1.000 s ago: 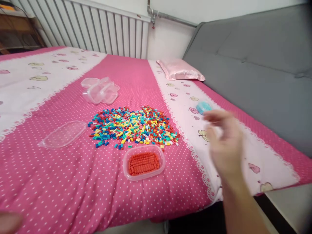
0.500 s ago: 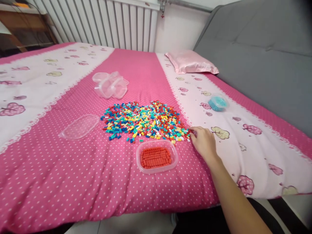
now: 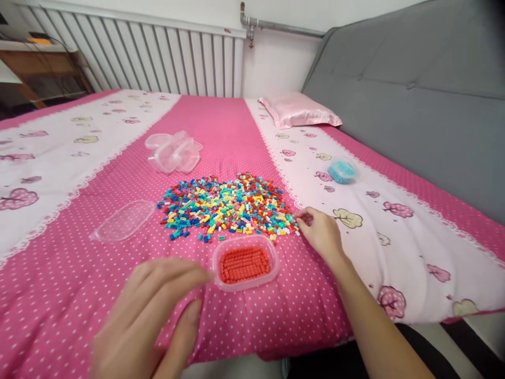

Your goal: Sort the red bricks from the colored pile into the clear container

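Left hand and right hand flank the clear tub.

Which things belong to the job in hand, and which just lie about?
Job:
brick pile, right hand at its edge
tub of red bricks, left hand near
probably clear lid, clear containers, turquoise-filled tub

Apparently just lying about:
pink pillow
orange item on desk

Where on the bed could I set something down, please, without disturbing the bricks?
Bare bed cover lies between the clear containers and the radiator, and on the white strip between the right forearm and the grey panel. The middle is crowded: brick pile, container of red pieces, right hand at the pile's edge, left hand near that container.
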Motion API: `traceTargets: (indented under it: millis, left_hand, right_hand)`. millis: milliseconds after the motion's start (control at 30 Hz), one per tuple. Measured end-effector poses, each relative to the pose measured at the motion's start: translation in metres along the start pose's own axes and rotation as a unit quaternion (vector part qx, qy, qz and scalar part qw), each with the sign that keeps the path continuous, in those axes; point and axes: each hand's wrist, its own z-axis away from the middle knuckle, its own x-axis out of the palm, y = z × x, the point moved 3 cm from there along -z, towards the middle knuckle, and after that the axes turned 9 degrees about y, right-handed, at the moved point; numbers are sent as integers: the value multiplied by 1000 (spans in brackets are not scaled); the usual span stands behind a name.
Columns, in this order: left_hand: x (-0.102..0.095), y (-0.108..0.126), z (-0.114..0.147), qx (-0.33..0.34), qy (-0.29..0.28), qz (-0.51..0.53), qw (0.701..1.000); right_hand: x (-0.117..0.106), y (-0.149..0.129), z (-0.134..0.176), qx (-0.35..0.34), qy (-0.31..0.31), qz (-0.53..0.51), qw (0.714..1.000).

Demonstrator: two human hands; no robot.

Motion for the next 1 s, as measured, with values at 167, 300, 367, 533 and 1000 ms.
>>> traceTargets:
  millis: [167,300,367,533,1000]
  left_hand:
    - [56,-38,7,-66,-47,27,996]
    - [81,-49,25,-61,-90,21,994]
    - [84,-49,28,-64,-102,16,993]
    - [82,-43,24,-63,-118,25,991]
    - [82,-32,26,-22,-112,33,993]
  right_hand:
    - [-18,-24,5,-12,36,-121,992]
    - [-35,-68,24,-84,2,-272,959]
    - [-36,-86,36,-111,-42,-287,950]
    - [-27,-97,52,-137,-103,-256,951]
    - [-22,-117,64,-207,-107,-33,972]
